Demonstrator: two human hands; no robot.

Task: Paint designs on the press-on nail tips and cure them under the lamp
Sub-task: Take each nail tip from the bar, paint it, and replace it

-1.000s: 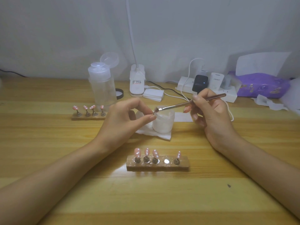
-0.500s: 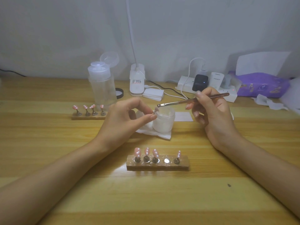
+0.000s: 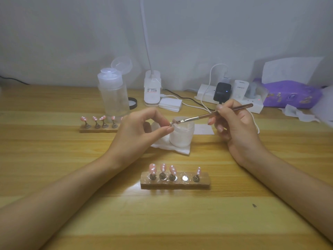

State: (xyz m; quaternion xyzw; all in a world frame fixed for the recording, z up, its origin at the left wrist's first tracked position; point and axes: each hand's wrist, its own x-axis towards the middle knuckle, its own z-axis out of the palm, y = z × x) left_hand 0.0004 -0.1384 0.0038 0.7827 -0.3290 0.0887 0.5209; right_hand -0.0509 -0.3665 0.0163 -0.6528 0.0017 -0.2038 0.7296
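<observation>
The slim metal-ferruled brush with a rose-coloured handle [image 3: 216, 113] has dipped back down since half a second ago, when its bristles hung lifted over the jar. Now they meet the small pink nail tip [image 3: 173, 122], which sits just above the left rim of the squat frosted white jar [image 3: 182, 134].

The left hand [image 3: 142, 130] pinches that nail tip between thumb and forefinger, its other fingers curled loosely. The right hand [image 3: 234, 127], to the right of the jar, grips the brush like a pen.

In front of the jar lies a rough wooden holder block [image 3: 174, 184] on the pale wooden tabletop [image 3: 90, 204]. It carries four pink nails with white dots and one bare slot [image 3: 185, 178]. The white gooseneck lamp [image 3: 152, 91] stands behind the jar to the left.

The pinch looks slight, and neither wrist appears braced, so a tremor could drag the stroke or smear the design. If the fingers loosen, the nail tip would likely fall into the jar or onto the crumpled white tissue [image 3: 178, 150] beneath it. The forefinger pad lies close to the painted face and could smudge wet paint. Returning the piece to the bare slot risks brushing the neighbouring nails.
</observation>
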